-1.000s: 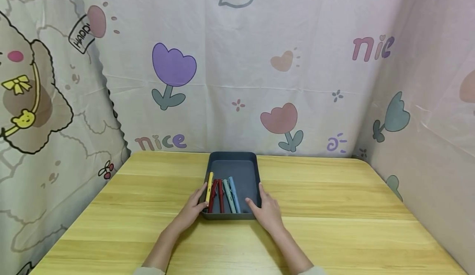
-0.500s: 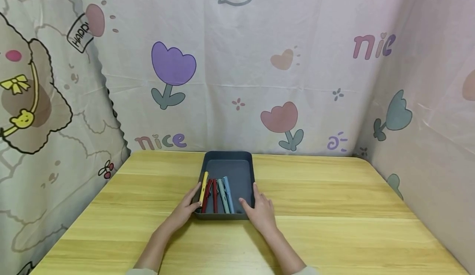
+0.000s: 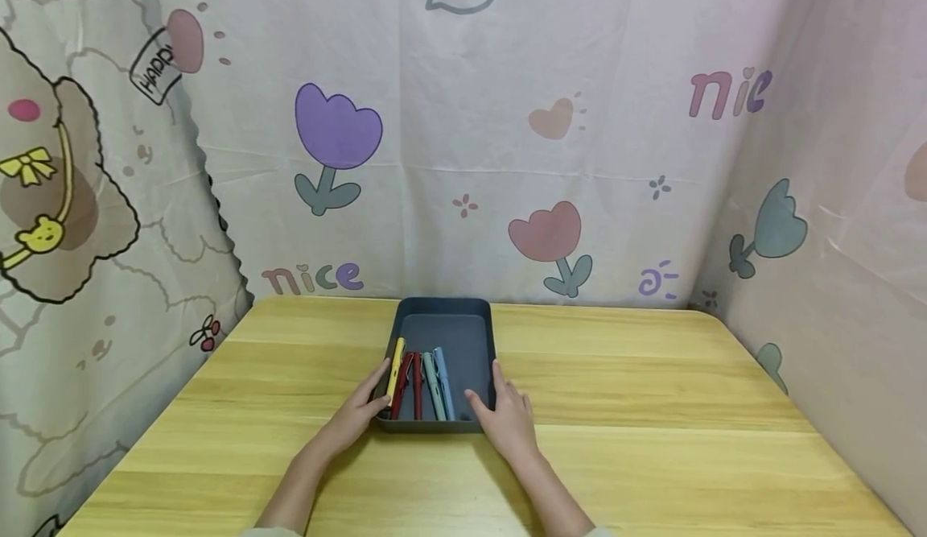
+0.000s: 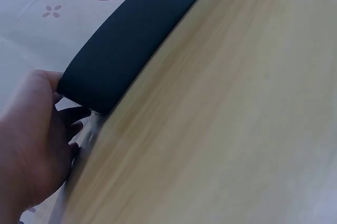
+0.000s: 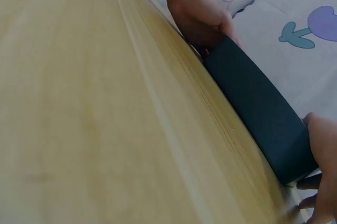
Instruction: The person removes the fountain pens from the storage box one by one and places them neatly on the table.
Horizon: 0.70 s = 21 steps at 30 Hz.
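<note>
A dark grey rectangular tray (image 3: 467,336) lies on the table, gripped from both sides. My left hand (image 3: 355,416) holds its near left corner, thumb over the rim by a yellow pen (image 3: 396,364). On the opposite side my right hand (image 3: 510,426) grips the near right part, with the thumb reaching inside. Two red pens (image 3: 418,388), a green pen (image 3: 433,384) and a blue pen (image 3: 444,386) lie beside the yellow one in the tray's left half. Both wrist views show the tray's front wall (image 4: 131,40), with fingers at its ends; the pens are hidden there.
The wooden table (image 3: 652,408) spreads out on both sides of the tray and in front of it. Behind stands a printed cloth (image 3: 449,118) with flowers and lettering, and similar cloth hangs at left and right. The tray's far end is close to the back cloth.
Both hands have shifted the tray a little to the left with the pens in it, mostly in the first half second. Since then it has hardly moved.
</note>
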Motion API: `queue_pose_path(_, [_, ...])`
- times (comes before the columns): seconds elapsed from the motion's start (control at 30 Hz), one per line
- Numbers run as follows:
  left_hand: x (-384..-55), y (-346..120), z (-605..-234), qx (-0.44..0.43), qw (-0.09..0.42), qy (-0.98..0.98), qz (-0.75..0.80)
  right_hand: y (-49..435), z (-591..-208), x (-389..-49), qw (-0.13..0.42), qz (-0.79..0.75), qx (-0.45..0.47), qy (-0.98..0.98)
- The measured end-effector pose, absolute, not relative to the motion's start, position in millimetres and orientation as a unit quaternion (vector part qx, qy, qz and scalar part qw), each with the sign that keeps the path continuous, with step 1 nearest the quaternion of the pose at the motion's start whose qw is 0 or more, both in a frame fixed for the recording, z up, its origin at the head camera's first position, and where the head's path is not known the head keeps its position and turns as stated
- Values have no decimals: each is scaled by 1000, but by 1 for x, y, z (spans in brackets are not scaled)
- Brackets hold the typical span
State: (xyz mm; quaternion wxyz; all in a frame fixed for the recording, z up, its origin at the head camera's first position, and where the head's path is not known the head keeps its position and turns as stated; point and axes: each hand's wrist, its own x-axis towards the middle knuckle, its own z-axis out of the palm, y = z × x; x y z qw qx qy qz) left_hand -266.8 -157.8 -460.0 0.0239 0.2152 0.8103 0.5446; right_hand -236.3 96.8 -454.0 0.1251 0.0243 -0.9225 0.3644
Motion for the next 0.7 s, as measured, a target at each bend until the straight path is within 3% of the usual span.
queue_pose_path(0.7, [-262, -157, -463, 183, 10, 824, 537, 93, -457, -234, 155, 355, 23, -921])
